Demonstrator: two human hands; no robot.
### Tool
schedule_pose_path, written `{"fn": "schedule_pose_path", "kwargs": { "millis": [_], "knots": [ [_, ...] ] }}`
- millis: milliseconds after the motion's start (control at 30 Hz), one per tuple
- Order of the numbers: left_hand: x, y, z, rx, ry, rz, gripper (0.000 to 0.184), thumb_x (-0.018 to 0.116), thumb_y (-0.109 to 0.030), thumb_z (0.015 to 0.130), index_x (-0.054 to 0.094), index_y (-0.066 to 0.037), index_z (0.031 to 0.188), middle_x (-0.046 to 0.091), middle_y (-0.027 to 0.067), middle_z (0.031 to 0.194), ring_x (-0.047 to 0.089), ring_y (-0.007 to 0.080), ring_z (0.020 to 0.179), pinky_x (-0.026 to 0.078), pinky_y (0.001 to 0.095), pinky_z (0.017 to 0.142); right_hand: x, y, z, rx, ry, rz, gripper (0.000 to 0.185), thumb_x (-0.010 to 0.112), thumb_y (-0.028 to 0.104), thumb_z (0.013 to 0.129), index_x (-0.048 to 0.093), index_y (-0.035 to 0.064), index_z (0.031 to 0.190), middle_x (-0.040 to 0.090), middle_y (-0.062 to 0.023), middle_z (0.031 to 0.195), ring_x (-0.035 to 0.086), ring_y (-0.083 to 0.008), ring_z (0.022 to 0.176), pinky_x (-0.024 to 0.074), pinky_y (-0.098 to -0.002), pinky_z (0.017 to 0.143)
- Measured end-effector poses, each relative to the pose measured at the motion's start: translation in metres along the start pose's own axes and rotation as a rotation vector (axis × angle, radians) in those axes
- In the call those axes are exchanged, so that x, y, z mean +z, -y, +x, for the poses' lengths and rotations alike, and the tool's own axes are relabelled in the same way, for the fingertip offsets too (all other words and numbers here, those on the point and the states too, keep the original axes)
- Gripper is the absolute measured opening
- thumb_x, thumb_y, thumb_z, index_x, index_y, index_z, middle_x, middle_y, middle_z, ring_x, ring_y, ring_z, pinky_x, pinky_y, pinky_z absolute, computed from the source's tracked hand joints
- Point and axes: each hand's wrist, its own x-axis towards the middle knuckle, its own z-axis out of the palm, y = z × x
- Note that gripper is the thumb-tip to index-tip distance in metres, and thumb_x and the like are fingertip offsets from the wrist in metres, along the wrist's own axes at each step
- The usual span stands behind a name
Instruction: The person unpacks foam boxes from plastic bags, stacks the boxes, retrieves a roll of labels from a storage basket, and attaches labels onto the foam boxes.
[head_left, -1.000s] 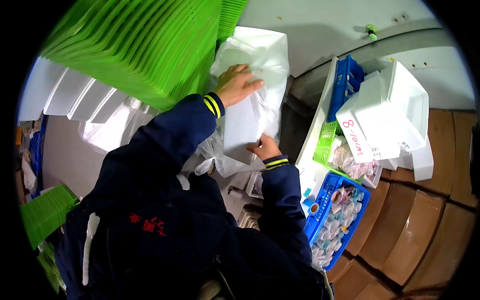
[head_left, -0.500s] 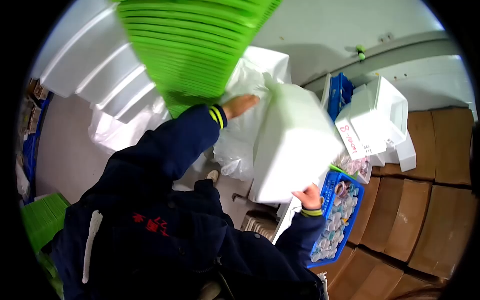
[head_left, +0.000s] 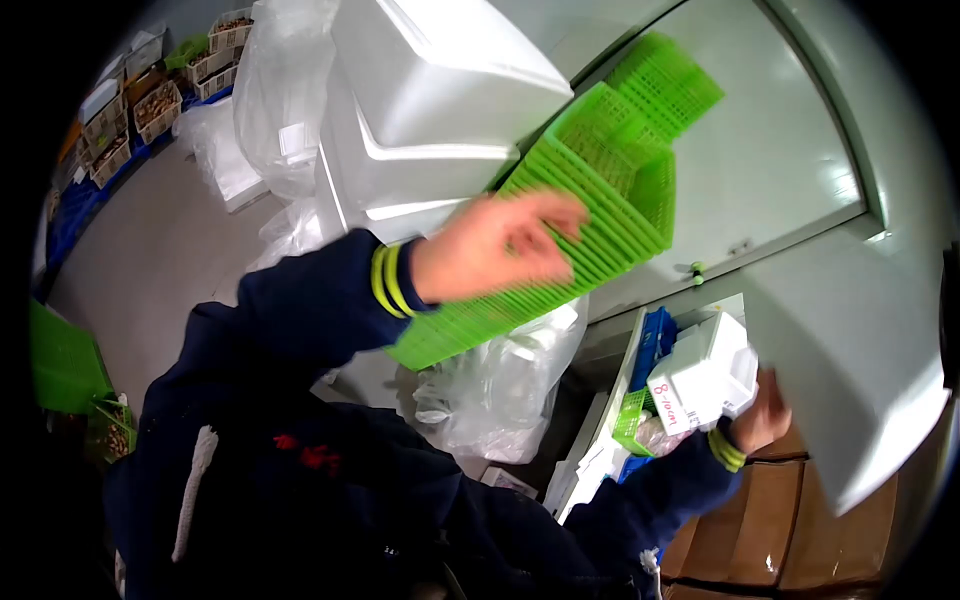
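Left hand [head_left: 500, 245], loosely open, empty; right hand [head_left: 763, 415] at edge of box [head_left: 850, 375], grip indiscernible; firm edge support steadies such bulk

The stack of baskets [head_left: 610, 240] slants across the middle, behind the left hand [head_left: 495, 250]. Left of it, large boxes [head_left: 430, 110] sit one on another, with plastic wrapping [head_left: 285, 90] on their left. Farther left, past the bare floor [head_left: 150, 240], stand crates [head_left: 157, 110]. A plastic bag [head_left: 490, 395] lies beside the near side of the baskets, left of the table [head_left: 600, 445]. On the table are a bin [head_left: 655, 345], nested boxes [head_left: 690, 380] and a small basket [head_left: 632, 415]. The right hand [head_left: 765, 415] is just right of these, with a loose box [head_left: 850, 370] beside it and cartons [head_left: 740, 520] below.
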Motion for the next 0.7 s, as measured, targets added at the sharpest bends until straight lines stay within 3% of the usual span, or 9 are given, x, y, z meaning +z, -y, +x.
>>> {"fn": "schedule_pose_path", "kwargs": {
  "millis": [133, 200, 233, 300, 433, 500, 600, 667, 700],
  "knots": [
    [-0.085, -0.063, 0.009, 0.491, -0.572, 0.3, 0.051, 0.069, -0.011, 0.075, 0.046, -0.004, 0.12, 0.056, 0.0105, 0.107, 0.058, 0.0154, 0.09, 0.048, 0.0252, 0.072, 0.111, 0.015, 0.076, -0.17, 0.367, 0.224, 0.024, 0.065, 0.0, 0.077, 0.06, -0.0057, 0.1, 0.063, -0.0102, 0.094, 0.057, -0.0164, 0.087, 0.044, -0.0286, 0.082],
    [-0.129, -0.084, 0.017, 0.668, -0.654, 0.562, 0.053, 0.066, -0.012, 0.077, 0.043, -0.006, 0.125, 0.051, 0.0129, 0.115, 0.055, 0.0214, 0.094, 0.048, 0.0285, 0.075, 0.158, 0.05, 0.096, -0.216, 0.504, 0.148, 0.027, 0.06, -0.004, 0.075, 0.058, -0.0048, 0.103, 0.061, -0.0102, 0.102, 0.055, -0.0181, 0.1, 0.0419, -0.0294, 0.087],
    [-0.147, -0.097, 0.018, 0.674, -0.659, 0.573, 0.053, 0.066, -0.012, 0.077, 0.043, -0.006, 0.125, 0.051, 0.0129, 0.115, 0.055, 0.0214, 0.094, 0.048, 0.0285, 0.075, 0.187, 0.061, 0.109, -0.269, 0.616, 0.373, 0.027, 0.058, -0.007, 0.072, 0.06, -0.0007, 0.098, 0.061, -0.0099, 0.106, 0.05, -0.0233, 0.111, 0.0385, -0.0318, 0.093],
    [-0.177, -0.124, 0.02, 0.497, -0.549, 0.524, 0.097, 0.079, -0.013, 0.063, 0.018, -0.008, 0.138, 0.035, 0.0118, 0.132, 0.038, 0.0212, 0.12, 0.029, 0.033, 0.102, 0.232, 0.101, 0.121, -0.601, 0.688, 0.271, 0.019, 0.059, -0.007, 0.072, 0.06, 0.0044, 0.087, 0.059, -0.0093, 0.111, 0.045, -0.028, 0.118, 0.0357, -0.0354, 0.097],
    [-0.221, -0.151, 0.025, 0.392, -0.219, 0.676, 0.101, 0.082, -0.011, 0.058, 0.021, -0.007, 0.137, 0.037, 0.0127, 0.132, 0.039, 0.0229, 0.119, 0.032, 0.0349, 0.1, 0.318, 0.12, 0.141, -0.662, 0.607, 0.333, 0.017, 0.065, 0.002, 0.071, 0.061, 0.0079, 0.087, 0.056, -0.0102, 0.117, 0.047, -0.0284, 0.115, 0.0381, -0.0347, 0.094],
    [-0.208, -0.148, 0.034, 0.333, -0.278, 0.743, 0.098, 0.081, -0.012, 0.059, 0.023, -0.007, 0.137, 0.039, 0.0132, 0.13, 0.041, 0.0232, 0.117, 0.034, 0.0349, 0.099, 0.352, 0.132, 0.15, -0.733, 0.511, 0.273, 0.017, 0.065, 0.004, 0.072, 0.062, 0.0073, 0.089, 0.056, -0.0105, 0.117, 0.048, -0.0288, 0.113, 0.0394, -0.0347, 0.093],
    [-0.171, -0.124, 0.045, 0.393, -0.516, 0.917, 0.079, 0.075, -0.018, 0.067, 0.033, -0.007, 0.133, 0.046, 0.0144, 0.122, 0.048, 0.0245, 0.109, 0.042, 0.0346, 0.09, 0.395, 0.126, 0.156, -0.477, 0.327, 0.228, 0.021, 0.06, 0.01, 0.078, 0.059, 0.0013, 0.097, 0.057, -0.0114, 0.115, 0.053, -0.0262, 0.106, 0.0425, -0.0332, 0.088],
    [-0.162, -0.104, 0.053, 0.39, -0.76, 1.235, 0.059, 0.067, -0.029, 0.078, 0.041, -0.009, 0.128, 0.05, 0.0129, 0.116, 0.054, 0.024, 0.093, 0.047, 0.0314, 0.077, 0.414, 0.102, 0.153, 0.196, 0.641, 0.744, 0.027, 0.054, 0.013, 0.083, 0.054, -0.0038, 0.104, 0.057, -0.0123, 0.113, 0.055, -0.024, 0.101, 0.0443, -0.0335, 0.085],
    [-0.158, -0.097, 0.052, 0.399, -0.74, 1.272, 0.065, 0.065, -0.041, 0.076, 0.041, -0.012, 0.129, 0.05, 0.0119, 0.116, 0.054, 0.024, 0.093, 0.047, 0.0329, 0.075, 0.408, 0.097, 0.144, 0.381, 0.768, 0.907, 0.034, 0.051, 0.021, 0.087, 0.051, -0.0036, 0.11, 0.057, -0.0127, 0.113, 0.055, -0.0243, 0.101, 0.0444, -0.0347, 0.085]
  ]
}}
